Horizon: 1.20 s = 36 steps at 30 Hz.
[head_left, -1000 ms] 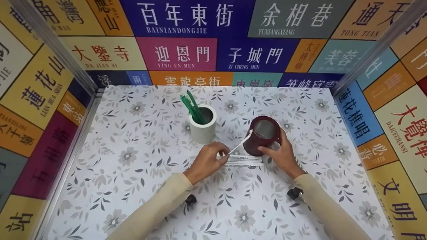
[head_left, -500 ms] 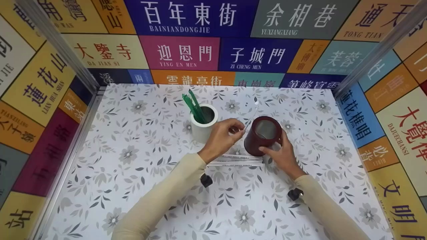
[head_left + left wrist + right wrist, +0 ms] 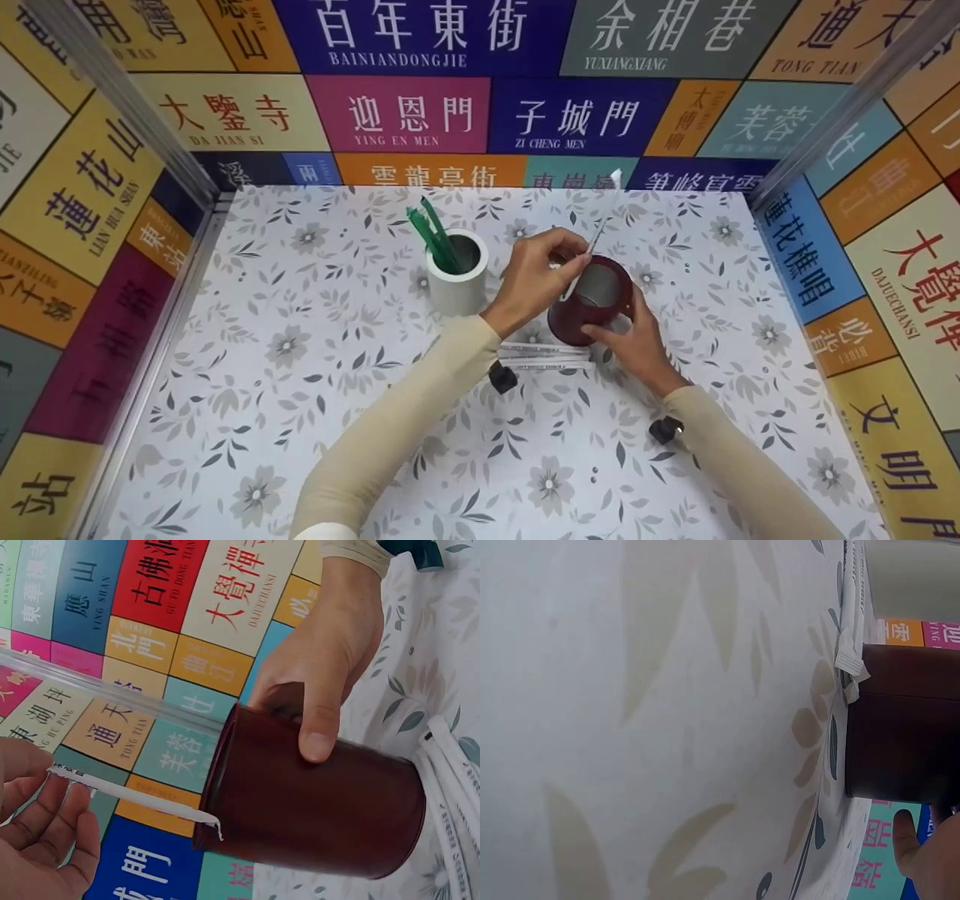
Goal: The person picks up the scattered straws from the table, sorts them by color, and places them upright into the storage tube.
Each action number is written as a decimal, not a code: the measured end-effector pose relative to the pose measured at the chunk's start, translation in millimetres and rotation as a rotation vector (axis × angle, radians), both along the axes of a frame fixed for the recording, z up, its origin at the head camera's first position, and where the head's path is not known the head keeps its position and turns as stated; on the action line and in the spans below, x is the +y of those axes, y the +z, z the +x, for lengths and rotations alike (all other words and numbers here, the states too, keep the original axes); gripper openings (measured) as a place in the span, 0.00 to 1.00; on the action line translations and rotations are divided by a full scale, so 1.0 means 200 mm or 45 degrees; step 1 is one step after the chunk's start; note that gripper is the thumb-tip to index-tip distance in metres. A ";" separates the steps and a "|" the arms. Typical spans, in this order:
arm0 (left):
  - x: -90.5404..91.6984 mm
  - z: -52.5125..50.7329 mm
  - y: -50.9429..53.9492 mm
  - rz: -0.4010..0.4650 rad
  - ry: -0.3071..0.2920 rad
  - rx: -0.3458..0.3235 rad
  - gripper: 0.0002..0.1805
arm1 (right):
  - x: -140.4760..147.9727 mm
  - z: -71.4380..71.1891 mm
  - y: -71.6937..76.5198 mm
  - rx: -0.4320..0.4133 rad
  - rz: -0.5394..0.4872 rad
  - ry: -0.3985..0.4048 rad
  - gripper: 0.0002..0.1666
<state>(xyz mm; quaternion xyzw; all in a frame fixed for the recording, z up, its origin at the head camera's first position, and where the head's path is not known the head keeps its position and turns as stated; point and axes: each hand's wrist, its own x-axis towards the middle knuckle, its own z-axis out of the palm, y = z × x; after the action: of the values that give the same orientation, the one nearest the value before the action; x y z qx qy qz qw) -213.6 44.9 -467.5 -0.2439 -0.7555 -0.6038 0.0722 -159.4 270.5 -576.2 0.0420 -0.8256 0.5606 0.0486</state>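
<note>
My left hand (image 3: 534, 276) pinches a thin white paper-wrapped stick (image 3: 604, 217), its lower end at the rim of the dark red cup (image 3: 574, 322). In the left wrist view the stick (image 3: 135, 796) slants from the left hand's fingertips (image 3: 51, 772) to the cup's mouth. My right hand (image 3: 637, 341) grips the cup from its right side, thumb on the front. The cup (image 3: 322, 802) looks empty in the head view. Several more wrapped sticks (image 3: 544, 358) lie on the table in front of the cup.
A white cup (image 3: 457, 289) holding green wrapped sticks (image 3: 439, 240) stands left of the red cup, close behind my left forearm. Printed sign panels (image 3: 409, 112) wall the floral-covered table (image 3: 255, 420) at the back and both sides.
My left hand has moved up and to the right with the stick, which has swung upright and come to the red cup's rim. My right hand and the cup have barely moved.
</note>
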 end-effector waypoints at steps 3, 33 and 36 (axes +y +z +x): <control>0.03 -0.01 0.02 0.006 -0.003 -0.006 0.05 | 0.00 0.00 0.00 0.000 0.002 -0.007 0.62; -0.11 0.06 -0.34 -0.030 0.007 0.097 0.11 | 0.00 0.01 0.00 0.099 -0.041 0.000 0.63; -0.17 0.09 -0.41 -0.064 0.017 0.075 0.09 | -0.01 0.01 -0.01 0.079 -0.030 -0.010 0.63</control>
<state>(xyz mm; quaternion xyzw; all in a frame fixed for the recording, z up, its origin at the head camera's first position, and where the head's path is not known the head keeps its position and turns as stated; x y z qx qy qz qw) -195.2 11.2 -549.2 -0.2582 -0.7696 -0.5767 0.0924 -157.9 268.8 -578.3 0.0554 -0.8172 0.5686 0.0767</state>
